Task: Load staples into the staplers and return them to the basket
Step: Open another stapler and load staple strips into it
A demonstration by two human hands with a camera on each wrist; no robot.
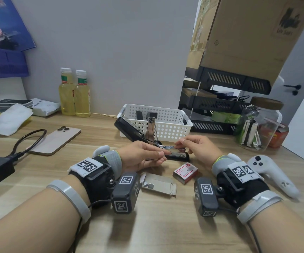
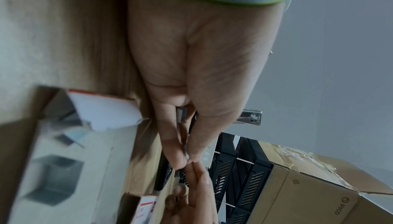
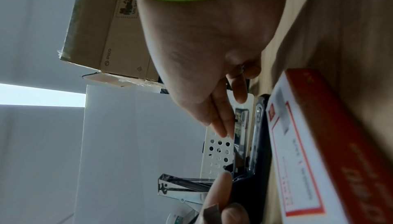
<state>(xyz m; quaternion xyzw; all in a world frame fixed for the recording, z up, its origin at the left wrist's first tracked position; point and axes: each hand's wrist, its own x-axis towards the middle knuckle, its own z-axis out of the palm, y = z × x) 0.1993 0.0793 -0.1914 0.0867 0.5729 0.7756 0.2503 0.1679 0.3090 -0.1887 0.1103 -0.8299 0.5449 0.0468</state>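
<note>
A black stapler (image 1: pixel 177 155) lies on the wooden table with its lid (image 1: pixel 127 128) swung back and its metal pusher arm (image 1: pixel 152 130) standing upright. My left hand (image 1: pixel 158 154) pinches a grey strip of staples (image 2: pixel 181 115) between thumb and forefinger at the rear of the magazine. My right hand (image 1: pixel 181 143) pinches the front end of the shiny magazine (image 3: pixel 241 126) with thumb and fingertips. The two hands' fingertips nearly meet over the rail. A red-and-white staple box (image 1: pixel 185 172) lies just in front of the stapler. The white perforated basket (image 1: pixel 173 123) stands behind it.
Two dark staplers (image 1: pixel 140 115) stand in the basket. An opened cardboard sleeve (image 1: pixel 158 184) lies between my wrists. A white controller (image 1: pixel 273 172) is at the right, a glass jar (image 1: pixel 259 123) and black trays (image 1: pixel 220 105) behind it. A phone (image 1: pixel 56 140), cable and two bottles (image 1: pixel 74 94) are at the left.
</note>
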